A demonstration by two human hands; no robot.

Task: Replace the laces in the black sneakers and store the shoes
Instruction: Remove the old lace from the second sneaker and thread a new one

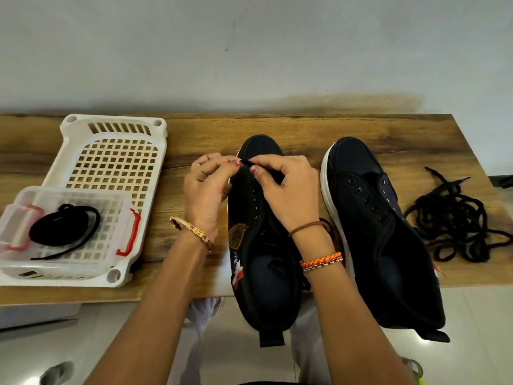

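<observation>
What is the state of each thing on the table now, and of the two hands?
Left shoe: flat on the table, eyelets bare, being laced.
Right shoe: flat on the table, no lace.
Lace tip: pinched between both hands.
Left hand: fingers curled, pinching the lace tip.
Right hand: fingers curled, pinching the lace tip.
Loose laces: tangled heap beside the right shoe.
Clear box: open, with a coiled black lace inside.
White basket: holds only the clear box.

Both hands are working close together, fingertips nearly meeting.
The left hand (206, 187) is curling its fingers with thumb and forefinger pinching; the right hand (286, 187) is pinching likewise, both forearms reaching forward.
</observation>
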